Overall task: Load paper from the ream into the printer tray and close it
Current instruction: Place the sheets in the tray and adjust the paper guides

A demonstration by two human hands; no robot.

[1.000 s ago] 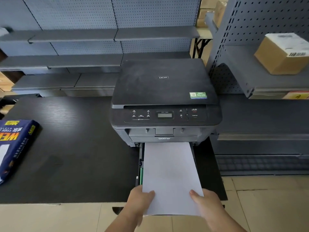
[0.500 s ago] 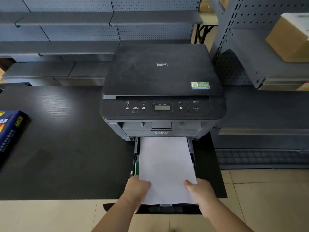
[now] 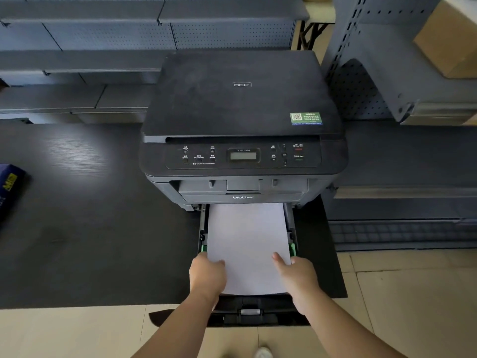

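A black printer [image 3: 242,109] stands on a dark table [image 3: 90,228]. Its paper tray [image 3: 249,313] is pulled out toward me over the table's front edge. A stack of white paper [image 3: 247,244] lies inside the tray between the green side guides, its far end under the printer. My left hand [image 3: 206,275] grips the stack's near left corner, thumb on top. My right hand [image 3: 296,275] grips the near right corner the same way. The blue paper ream [image 3: 10,187] lies at the table's far left, mostly cut off.
Grey metal shelving [image 3: 103,60] runs behind the table. A pegboard rack [image 3: 374,73] with a cardboard box [image 3: 449,40] stands to the right. Beige tiled floor [image 3: 413,306] lies below the tray and to the right.
The paper stack has slid forward and down into the tray with both hands on it. The camera has moved closer, so the ream has shifted toward the left edge.
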